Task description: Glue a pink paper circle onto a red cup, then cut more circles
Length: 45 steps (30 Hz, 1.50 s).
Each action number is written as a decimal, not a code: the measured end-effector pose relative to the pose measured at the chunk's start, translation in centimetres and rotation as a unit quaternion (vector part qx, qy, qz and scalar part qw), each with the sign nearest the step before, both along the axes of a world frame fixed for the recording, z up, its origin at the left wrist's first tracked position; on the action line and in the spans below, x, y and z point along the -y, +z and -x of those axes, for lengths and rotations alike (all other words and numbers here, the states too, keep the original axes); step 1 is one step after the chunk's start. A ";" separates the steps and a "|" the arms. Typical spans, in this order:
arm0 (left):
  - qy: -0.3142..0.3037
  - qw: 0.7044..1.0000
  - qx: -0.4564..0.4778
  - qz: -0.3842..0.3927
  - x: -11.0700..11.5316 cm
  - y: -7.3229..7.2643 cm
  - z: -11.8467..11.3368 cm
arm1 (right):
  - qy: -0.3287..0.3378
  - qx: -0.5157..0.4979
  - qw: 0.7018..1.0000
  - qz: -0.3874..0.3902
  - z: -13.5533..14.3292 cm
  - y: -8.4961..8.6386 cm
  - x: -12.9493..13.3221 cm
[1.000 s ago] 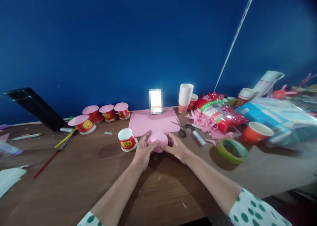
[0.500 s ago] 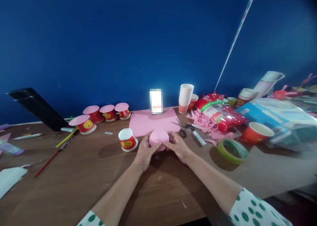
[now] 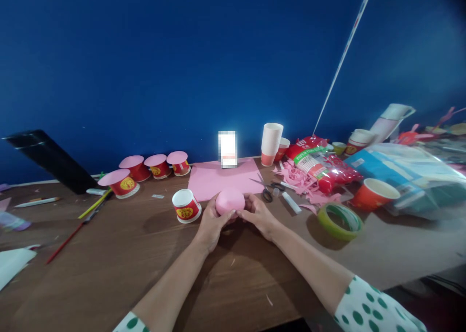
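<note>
Between both hands is a pink paper circle (image 3: 230,202), tilted so that its top face shows. My left hand (image 3: 214,224) is closed on its left side, with the thumb on the near edge. Against the right side my right hand (image 3: 259,215) is closed too, its thumb also at the near edge. What lies beneath the circle is mostly hidden by the fingers. Just left of my left hand stands a short red and white paper cup (image 3: 186,207), its mouth up. Behind the hands lies pink paper (image 3: 225,176).
Several cut cups topped with pink circles (image 3: 119,177) stand at the left, near a black bottle (image 3: 54,162). To the right are scissors (image 3: 267,195), a glue stick (image 3: 291,203), green tape (image 3: 340,221), an orange cup (image 3: 374,196) and a red packet (image 3: 320,162). A phone-like bright screen (image 3: 227,150) stands behind.
The view has shifted slightly. The pink circle sits a little higher between my hands and is tilted differently. Both hands keep their hold.
</note>
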<state>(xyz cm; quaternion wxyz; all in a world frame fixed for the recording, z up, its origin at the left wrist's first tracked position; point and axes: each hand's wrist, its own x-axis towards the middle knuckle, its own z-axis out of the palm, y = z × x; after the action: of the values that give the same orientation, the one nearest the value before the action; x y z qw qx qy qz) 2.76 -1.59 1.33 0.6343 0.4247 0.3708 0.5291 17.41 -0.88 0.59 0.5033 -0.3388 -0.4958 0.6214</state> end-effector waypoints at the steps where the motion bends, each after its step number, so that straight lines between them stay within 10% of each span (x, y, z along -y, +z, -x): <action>1: -0.002 1.000 0.001 0.001 0.0 0.1 0.0 | 0.003 -0.001 1.000 -0.001 0.0 0.1 0.1; 26: -0.010 0.990 0.121 0.075 -0.8 0.1 0.9 | 0.001 -0.037 0.998 0.057 -0.6 0.0 -0.3; 45: -0.035 0.998 0.024 0.041 0.1 0.3 0.3 | -0.008 -0.032 0.999 0.003 -0.7 0.0 -0.2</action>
<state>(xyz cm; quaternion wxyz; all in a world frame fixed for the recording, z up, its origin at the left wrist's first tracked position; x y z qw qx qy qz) 2.47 -1.69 1.66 0.6776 0.3983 0.3622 0.5011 18.14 -0.73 0.61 0.5228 -0.3241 -0.4750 0.6293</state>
